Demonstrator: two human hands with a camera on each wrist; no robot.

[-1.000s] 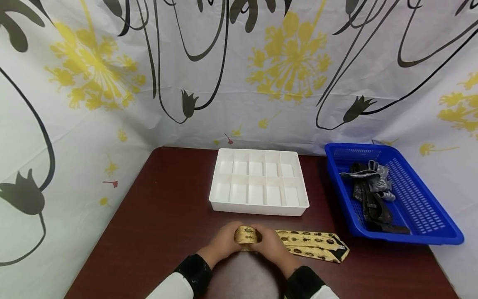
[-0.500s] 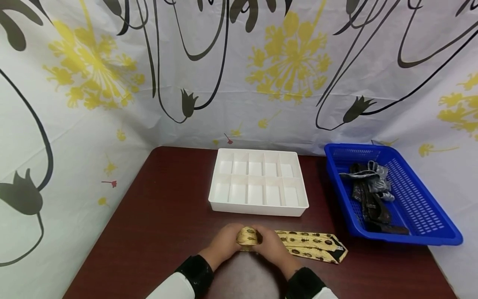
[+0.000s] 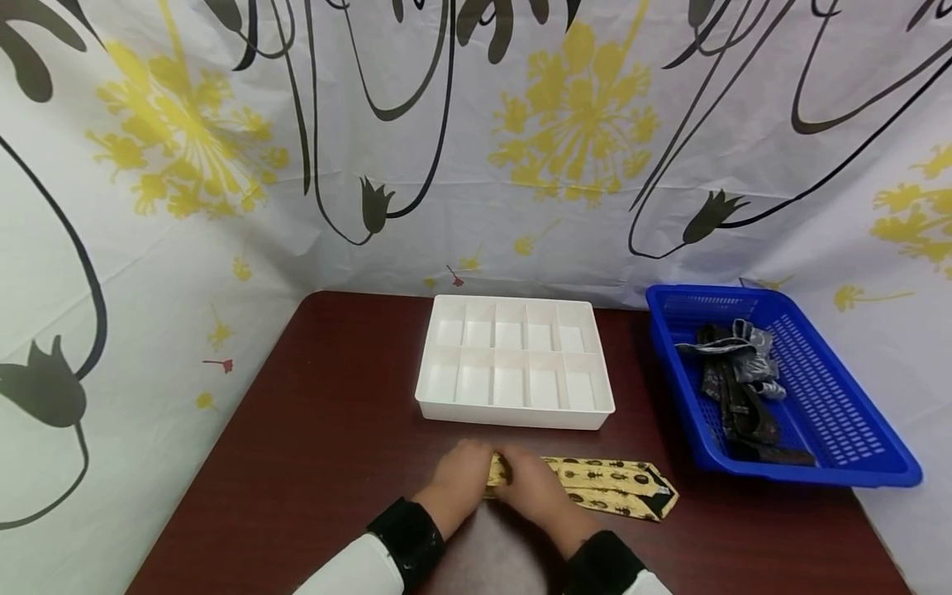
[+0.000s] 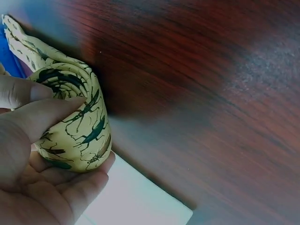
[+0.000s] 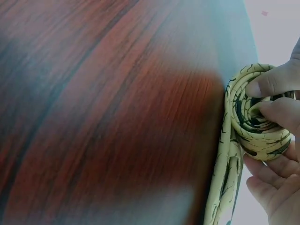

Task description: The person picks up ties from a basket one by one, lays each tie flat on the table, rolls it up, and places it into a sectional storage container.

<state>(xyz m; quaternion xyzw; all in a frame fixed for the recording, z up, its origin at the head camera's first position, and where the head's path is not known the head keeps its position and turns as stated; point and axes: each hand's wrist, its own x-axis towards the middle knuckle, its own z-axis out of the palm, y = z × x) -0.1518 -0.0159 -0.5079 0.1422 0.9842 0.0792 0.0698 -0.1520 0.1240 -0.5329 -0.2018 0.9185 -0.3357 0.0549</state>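
The left hand and the right hand are staying close to each other, and both are pinching the same thing: the roll at one end of a yellow tie with dark insect drawings. In the left wrist view, the left thumb is reaching over the edge of the roll, while the other fingers are holding its outer side. The right hand is gripping the roll also, its fingers curling around it.

The flat part of the tie is stretching to the right of the hands along the brown surface, and its pointed end is showing a black lining. Black bands are covering both wrists, next to white sleeves.

Straight beyond the hands, a white tray with ten compartments is sitting. Farther to the right of the hands, a blue basket is holding a loose pile of dark and grey things. Beyond all this, facing the hands, a flowered curtain is hanging.
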